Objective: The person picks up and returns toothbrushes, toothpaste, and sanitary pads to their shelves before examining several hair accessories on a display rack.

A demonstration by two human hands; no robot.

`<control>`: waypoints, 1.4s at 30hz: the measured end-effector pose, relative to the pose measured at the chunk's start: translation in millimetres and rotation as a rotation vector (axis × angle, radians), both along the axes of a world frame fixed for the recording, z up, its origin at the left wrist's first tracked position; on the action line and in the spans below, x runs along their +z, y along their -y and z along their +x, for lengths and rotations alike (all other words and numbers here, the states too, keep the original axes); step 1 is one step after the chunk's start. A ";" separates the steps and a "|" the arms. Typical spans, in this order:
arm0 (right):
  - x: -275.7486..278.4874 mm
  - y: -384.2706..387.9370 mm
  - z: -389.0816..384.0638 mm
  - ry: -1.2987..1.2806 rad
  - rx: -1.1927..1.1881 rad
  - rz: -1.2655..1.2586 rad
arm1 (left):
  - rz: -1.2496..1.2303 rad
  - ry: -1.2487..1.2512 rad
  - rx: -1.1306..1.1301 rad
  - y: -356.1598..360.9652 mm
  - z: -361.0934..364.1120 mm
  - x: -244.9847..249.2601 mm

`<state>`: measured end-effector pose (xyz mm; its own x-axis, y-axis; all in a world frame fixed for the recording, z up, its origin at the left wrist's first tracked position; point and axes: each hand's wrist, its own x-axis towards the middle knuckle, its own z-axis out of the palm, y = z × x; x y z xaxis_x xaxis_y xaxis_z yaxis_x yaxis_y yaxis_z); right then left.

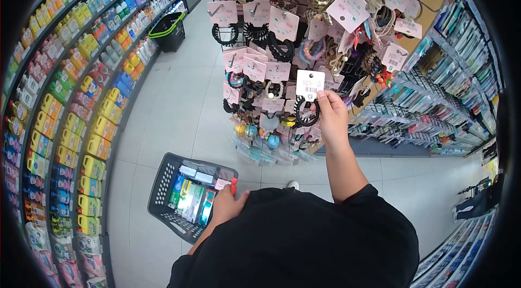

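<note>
In my right hand (332, 113) is a card of hair ties (310, 83), pinched at its lower right edge. The white card shows a printed label with a barcode, and black hair ties (307, 116), one of them striped with white, hang under it. Behind it stands a rack full of hair accessories on pink cards (284, 26). My left hand (226, 206) is closed around the red handle (234, 186) of a dark grey shopping basket (163, 209). Several boxed goods (191, 199) lie inside the basket.
Curved shelves of bottles and detergent jugs (98, 138) line the left side. A black and green basket (167, 33) stands on the floor by them. Shelves of packaged goods (418, 101) run along the right. Part of a person (471, 206) shows at the far right.
</note>
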<state>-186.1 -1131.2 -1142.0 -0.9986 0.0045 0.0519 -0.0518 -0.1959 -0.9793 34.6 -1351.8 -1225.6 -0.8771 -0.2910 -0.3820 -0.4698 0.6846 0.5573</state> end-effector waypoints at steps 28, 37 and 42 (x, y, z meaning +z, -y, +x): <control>99.9 68.4 -62.7 -0.394 -0.057 0.545 | 0.043 0.047 0.022 -0.9 -4.1 15.8; 128.3 67.6 -23.4 -0.258 0.083 0.190 | 0.048 0.041 0.019 0.8 -2.5 18.2; 145.1 58.5 -24.0 -0.266 0.139 0.085 | 0.040 0.038 0.010 0.3 -3.7 15.2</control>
